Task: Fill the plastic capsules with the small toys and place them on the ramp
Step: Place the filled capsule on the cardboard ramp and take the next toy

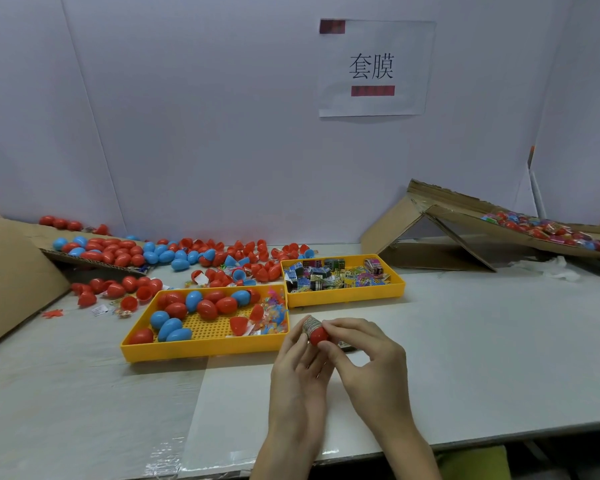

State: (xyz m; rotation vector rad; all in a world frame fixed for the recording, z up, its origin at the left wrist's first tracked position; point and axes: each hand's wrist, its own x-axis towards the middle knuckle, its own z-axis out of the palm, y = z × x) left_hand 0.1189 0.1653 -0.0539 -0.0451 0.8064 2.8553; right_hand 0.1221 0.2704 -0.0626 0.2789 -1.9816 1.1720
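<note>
A red capsule (317, 335) with a printed film sleeve over its far end sits between both hands just above the table. My left hand (297, 368) cups it from the left and below. My right hand (364, 355) pinches it from the right with thumb and fingertips. A yellow tray (201, 348) in front of my left hand contains red and blue capsules plus small colourful toys. A second yellow tray (347, 296) behind it is full of printed sleeves. The cardboard ramp (465, 216) rises at the right, with wrapped capsules (548, 230) lying on its slope.
Many loose red and blue capsules and open halves (194, 254) are heaped at the back left, some on a cardboard sheet (94, 261). A cardboard flap (11, 278) stands at the far left. A paper sign (374, 67) hangs on the white back wall. Crumpled white paper (551, 266) lies under the ramp.
</note>
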